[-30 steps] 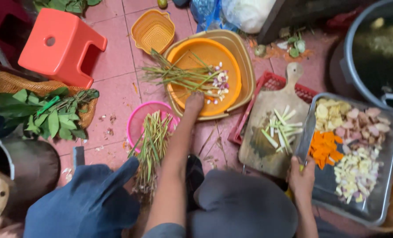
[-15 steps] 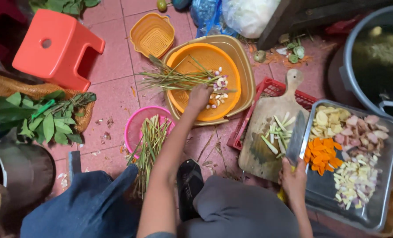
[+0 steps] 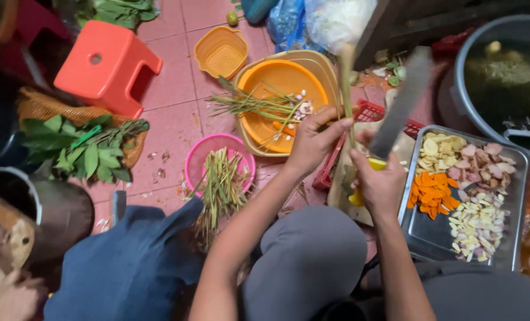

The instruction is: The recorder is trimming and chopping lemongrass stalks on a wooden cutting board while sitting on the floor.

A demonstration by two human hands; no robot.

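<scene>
Pink floor tiles [image 3: 175, 113] carry everything; the person squats over them, knees in grey cloth.

Left hand [image 3: 312, 139]: closed around a lemongrass stalk [image 3: 346, 77], fingers wrapped low on it, stalk held upright and blurred. Right hand [image 3: 381, 184]: closed on the yellow handle of a knife [image 3: 401, 104], broad blade angled up and away, just beside the stalk. Stalk sits between the two hands, above the wooden cutting board [image 3: 342, 184], which both hands mostly hide.

Judgement on doing this step well: keep the left fingers below the blade's path, bring the stalk down onto the board before cutting, and steady the blade so it meets the stalk square rather than glancing.

Stalk appearance: pale green, slim, straight, fibrous-looking; top end out of focus, so tip condition cannot be told.

Outward:
- Metal tray [image 3: 431, 238], right of the board, holds sliced orange pieces, pale slices and pinkish slices in separate heaps.
- Orange basin [image 3: 262, 128], left of the left hand, holds more long stalks and small pale bulbs.
- Pink basket [image 3: 202, 154], nearer the knees, full of green trimmings.
- Red crate [image 3: 369, 110] under the board's far edge.
- Orange stool [image 3: 107, 65] and leafy greens [image 3: 80, 148], well apart to the left.
</scene>
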